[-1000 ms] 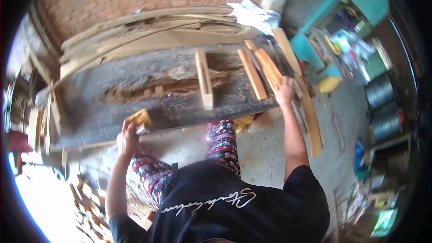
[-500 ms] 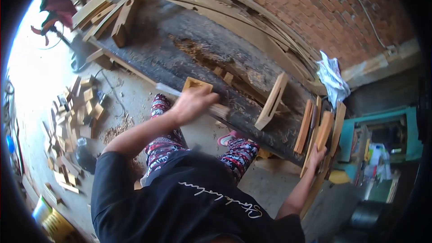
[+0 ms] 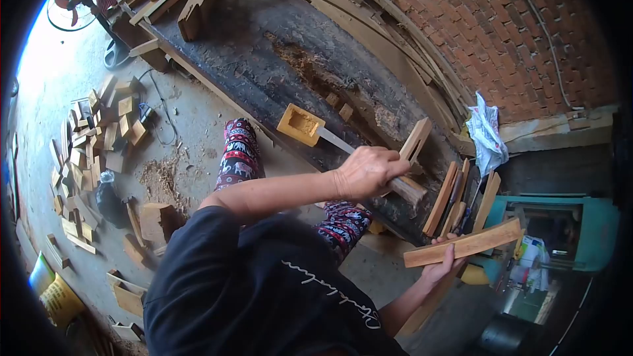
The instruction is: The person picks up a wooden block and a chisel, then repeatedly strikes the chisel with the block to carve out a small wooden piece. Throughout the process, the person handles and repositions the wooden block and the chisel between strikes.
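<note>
My left hand [image 3: 372,171] is closed round a chisel [image 3: 336,141], its flat pale blade pointing left and its thick wooden handle showing past my fist. The blade's end overlaps the right side of a yellowish hollowed block [image 3: 301,124] at the bench edge. Off to the right, my right hand [image 3: 443,265] grips a slightly curved wooden piece [image 3: 465,244] from below, thumb on its near face. Between the hands, a slotted wooden piece [image 3: 415,142] stands on the bench. Several wooden strips [image 3: 440,199] lie at the bench's right end, just beyond my right hand.
The dark, worn workbench [image 3: 237,46] has a rough hollow with shavings. Long boards [image 3: 369,20] lie along the brick wall [image 3: 475,33]. Offcuts [image 3: 86,151] are heaped on the floor at left. A white plastic bag [image 3: 484,135] and a teal machine [image 3: 590,224] are at right.
My left hand has moved right with the chisel, uncovering the hollowed block. My right hand has brought the curved piece away from the strips, turning it crosswise toward me.
</note>
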The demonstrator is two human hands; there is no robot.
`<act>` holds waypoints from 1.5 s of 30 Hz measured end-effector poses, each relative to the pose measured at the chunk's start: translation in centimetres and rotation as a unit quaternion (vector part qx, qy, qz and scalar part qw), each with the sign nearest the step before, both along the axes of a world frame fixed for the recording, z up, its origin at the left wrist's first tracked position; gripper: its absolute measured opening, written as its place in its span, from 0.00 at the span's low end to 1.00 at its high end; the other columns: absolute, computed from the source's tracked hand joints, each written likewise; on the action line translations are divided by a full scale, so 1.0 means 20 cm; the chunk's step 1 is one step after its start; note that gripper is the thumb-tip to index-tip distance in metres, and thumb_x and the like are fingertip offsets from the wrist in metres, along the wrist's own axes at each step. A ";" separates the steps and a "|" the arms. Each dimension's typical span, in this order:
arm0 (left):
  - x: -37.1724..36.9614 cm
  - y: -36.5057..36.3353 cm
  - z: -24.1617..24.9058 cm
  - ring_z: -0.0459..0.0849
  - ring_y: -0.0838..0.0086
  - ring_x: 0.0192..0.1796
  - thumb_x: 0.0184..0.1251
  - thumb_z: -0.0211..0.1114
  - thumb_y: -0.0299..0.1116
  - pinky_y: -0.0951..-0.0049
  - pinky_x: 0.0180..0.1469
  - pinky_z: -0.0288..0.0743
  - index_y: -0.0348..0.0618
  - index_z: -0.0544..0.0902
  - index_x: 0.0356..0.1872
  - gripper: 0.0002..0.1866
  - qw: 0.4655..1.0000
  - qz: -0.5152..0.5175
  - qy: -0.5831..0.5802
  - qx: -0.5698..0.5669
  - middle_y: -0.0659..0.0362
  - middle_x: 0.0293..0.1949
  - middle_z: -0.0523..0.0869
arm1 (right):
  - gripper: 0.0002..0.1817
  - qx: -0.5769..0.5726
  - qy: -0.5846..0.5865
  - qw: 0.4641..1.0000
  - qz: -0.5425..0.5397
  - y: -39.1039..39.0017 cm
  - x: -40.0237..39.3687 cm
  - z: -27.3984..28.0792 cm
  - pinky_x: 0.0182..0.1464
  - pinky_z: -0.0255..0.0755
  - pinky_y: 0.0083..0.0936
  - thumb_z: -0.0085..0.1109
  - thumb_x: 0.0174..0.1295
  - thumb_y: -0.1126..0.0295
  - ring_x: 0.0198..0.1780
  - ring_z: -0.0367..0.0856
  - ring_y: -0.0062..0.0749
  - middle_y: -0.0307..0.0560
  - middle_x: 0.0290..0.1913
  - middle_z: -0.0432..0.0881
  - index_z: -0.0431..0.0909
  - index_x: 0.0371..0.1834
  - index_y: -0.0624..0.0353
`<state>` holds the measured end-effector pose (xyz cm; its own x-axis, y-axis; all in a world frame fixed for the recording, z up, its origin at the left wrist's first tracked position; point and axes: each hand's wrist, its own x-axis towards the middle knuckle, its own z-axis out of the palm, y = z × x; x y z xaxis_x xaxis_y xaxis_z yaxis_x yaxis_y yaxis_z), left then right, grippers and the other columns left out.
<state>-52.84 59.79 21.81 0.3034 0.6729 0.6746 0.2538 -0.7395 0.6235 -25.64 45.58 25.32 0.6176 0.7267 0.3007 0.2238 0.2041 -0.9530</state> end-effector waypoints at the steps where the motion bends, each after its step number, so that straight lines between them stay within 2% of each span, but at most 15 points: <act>1: -0.01 0.02 -0.01 0.82 0.54 0.34 0.44 0.71 0.30 0.56 0.34 0.76 0.46 0.75 0.34 0.15 1.000 0.009 -0.001 -0.017 0.55 0.28 0.77 | 0.34 0.000 -0.002 1.000 0.002 0.00 -0.02 0.00 0.36 0.71 0.27 0.53 0.63 0.66 0.34 0.73 0.32 0.51 0.35 0.73 0.55 0.70 0.66; 3: -0.03 0.05 -0.02 0.83 0.53 0.36 0.46 0.72 0.32 0.56 0.36 0.77 0.46 0.75 0.34 0.15 0.998 0.025 0.000 -0.058 0.55 0.29 0.78 | 0.36 0.023 -0.080 0.988 0.129 0.00 -0.06 0.02 0.37 0.70 0.27 0.51 0.62 0.66 0.33 0.74 0.33 0.53 0.35 0.73 0.52 0.71 0.67; 8: -0.06 0.11 -0.02 0.84 0.52 0.39 0.49 0.72 0.33 0.55 0.37 0.77 0.45 0.75 0.35 0.15 0.993 0.028 -0.005 -0.115 0.54 0.31 0.81 | 0.36 0.059 -0.122 0.982 0.135 0.04 -0.22 0.12 0.36 0.68 0.26 0.48 0.63 0.60 0.32 0.73 0.34 0.54 0.32 0.72 0.52 0.70 0.69; 14: -0.09 0.19 0.00 0.84 0.48 0.38 0.52 0.70 0.35 0.54 0.39 0.77 0.42 0.76 0.33 0.13 0.986 0.013 -0.042 -0.164 0.49 0.29 0.83 | 0.28 0.146 -0.084 0.975 0.147 0.11 -0.33 0.31 0.43 0.70 0.29 0.48 0.63 0.46 0.36 0.75 0.34 0.50 0.33 0.71 0.67 0.47 0.66; 17: -0.09 0.20 0.01 0.84 0.47 0.37 0.52 0.70 0.35 0.53 0.38 0.76 0.41 0.76 0.32 0.13 0.982 0.019 -0.058 -0.177 0.47 0.27 0.83 | 0.24 0.175 -0.175 0.959 0.141 0.20 -0.41 0.25 0.35 0.71 0.27 0.50 0.63 0.49 0.33 0.74 0.35 0.50 0.34 0.72 0.68 0.42 0.64; 19: -0.09 0.20 0.01 0.83 0.47 0.37 0.51 0.70 0.34 0.53 0.38 0.76 0.41 0.76 0.32 0.13 0.981 0.022 -0.065 -0.181 0.47 0.27 0.82 | 0.22 0.071 -0.285 0.924 0.246 0.25 -0.42 0.11 0.36 0.73 0.27 0.57 0.62 0.60 0.34 0.75 0.33 0.49 0.37 0.73 0.68 0.52 0.65; 22: -0.09 0.21 0.01 0.84 0.47 0.36 0.52 0.71 0.35 0.53 0.36 0.75 0.42 0.77 0.32 0.13 0.978 0.020 -0.091 -0.188 0.47 0.27 0.83 | 0.35 -0.174 -0.018 0.935 0.308 0.27 -0.57 0.10 0.33 0.76 0.25 0.60 0.58 0.76 0.31 0.77 0.29 0.49 0.38 0.74 0.56 0.68 0.64; 27: -0.06 0.16 -0.04 0.84 0.49 0.36 0.52 0.72 0.37 0.53 0.35 0.75 0.43 0.78 0.32 0.13 0.984 0.002 -0.036 -0.174 0.50 0.27 0.84 | 0.24 0.020 -0.003 0.976 0.218 0.28 -0.51 0.20 0.37 0.72 0.27 0.46 0.68 0.49 0.30 0.76 0.33 0.49 0.33 0.75 0.70 0.43 0.64; 29: -0.03 0.15 -0.06 0.84 0.49 0.36 0.53 0.72 0.37 0.53 0.35 0.75 0.44 0.78 0.32 0.13 0.984 -0.009 -0.036 -0.176 0.51 0.27 0.84 | 0.24 0.065 -0.002 0.965 0.254 0.30 -0.52 0.13 0.39 0.72 0.27 0.45 0.67 0.50 0.32 0.75 0.32 0.49 0.33 0.75 0.70 0.42 0.64; 31: -0.04 0.14 -0.06 0.84 0.50 0.37 0.53 0.72 0.37 0.53 0.35 0.75 0.45 0.79 0.32 0.12 0.986 -0.021 -0.027 -0.165 0.52 0.28 0.84 | 0.17 -0.099 -0.164 0.934 0.301 0.28 -0.50 0.03 0.36 0.73 0.26 0.56 0.59 0.65 0.30 0.77 0.33 0.49 0.32 0.76 0.70 0.46 0.65; 35: -0.07 0.13 -0.07 0.84 0.51 0.37 0.50 0.72 0.36 0.53 0.36 0.75 0.47 0.80 0.34 0.12 0.982 -0.046 0.015 -0.183 0.53 0.29 0.85 | 0.18 -0.197 0.003 0.926 0.321 0.21 -0.39 0.10 0.32 0.74 0.26 0.57 0.57 0.70 0.28 0.77 0.33 0.49 0.33 0.76 0.69 0.49 0.68; 39: -0.07 0.10 -0.09 0.85 0.52 0.37 0.49 0.72 0.35 0.53 0.36 0.76 0.47 0.80 0.34 0.12 0.984 -0.059 0.021 -0.167 0.53 0.28 0.85 | 0.23 0.099 0.032 0.973 0.208 0.21 -0.54 0.19 0.32 0.72 0.27 0.45 0.62 0.52 0.28 0.73 0.34 0.52 0.34 0.73 0.69 0.42 0.65; 40: -0.08 0.10 -0.08 0.85 0.52 0.37 0.49 0.72 0.35 0.53 0.36 0.76 0.47 0.80 0.34 0.12 0.984 -0.061 0.023 -0.164 0.53 0.28 0.85 | 0.29 0.112 -0.006 0.954 0.278 0.21 -0.49 0.11 0.37 0.73 0.27 0.42 0.68 0.50 0.32 0.75 0.31 0.50 0.33 0.72 0.62 0.59 0.65; 43: -0.11 0.09 -0.06 0.85 0.52 0.36 0.48 0.72 0.34 0.54 0.36 0.76 0.47 0.80 0.34 0.12 0.986 -0.060 0.013 -0.158 0.53 0.27 0.85 | 0.16 -0.193 -0.095 0.899 0.381 0.18 -0.46 -0.04 0.34 0.73 0.27 0.52 0.65 0.63 0.28 0.77 0.30 0.48 0.30 0.76 0.68 0.48 0.64; 45: -0.13 0.11 -0.07 0.85 0.53 0.35 0.52 0.70 0.37 0.54 0.36 0.76 0.48 0.81 0.31 0.09 0.984 -0.055 0.035 -0.163 0.53 0.27 0.85 | 0.15 -0.246 -0.014 0.905 0.347 0.15 -0.35 -0.07 0.29 0.74 0.27 0.55 0.62 0.70 0.26 0.78 0.30 0.49 0.31 0.77 0.69 0.49 0.64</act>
<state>-55.46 61.96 20.41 0.4241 0.8110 0.4030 0.2341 -0.5281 0.8163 -32.73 48.62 24.02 -0.0410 0.9870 -0.1555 0.2306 -0.1421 -0.9626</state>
